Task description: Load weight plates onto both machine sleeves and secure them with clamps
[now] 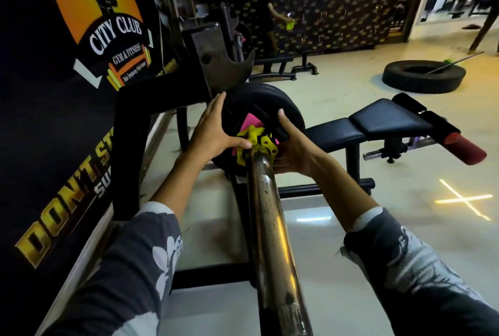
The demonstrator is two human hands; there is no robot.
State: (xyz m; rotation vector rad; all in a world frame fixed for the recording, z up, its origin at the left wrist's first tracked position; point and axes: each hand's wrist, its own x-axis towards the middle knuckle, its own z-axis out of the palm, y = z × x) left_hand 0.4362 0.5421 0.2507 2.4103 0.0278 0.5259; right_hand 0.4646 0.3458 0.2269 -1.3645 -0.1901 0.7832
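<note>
A black plate [259, 117] is seated on the steel sleeve [266, 217], which runs from the bottom of the view up between the two forearms. A yellow clamp [256, 145] is fitted around the sleeve, right against the plate's face, with a pink tag [249, 123] showing just above it.

The left hand [213, 130] is spread wide: its fingers are laid along the plate's left edge and its thumb is pressed to the clamp's left side. The right hand [293, 146] is placed on the other side of the clamp, thumb raised against the plate's face, fingers curled under the clamp; whether the clamp is actually gripped cannot be told, since those fingers are partly hidden.

Beyond the right hand, a black bench [378, 122] is seen, and further off a tyre [424, 76] lies on the pale floor. To the left of the left hand a dark wall banner [116, 36] is hung.
</note>
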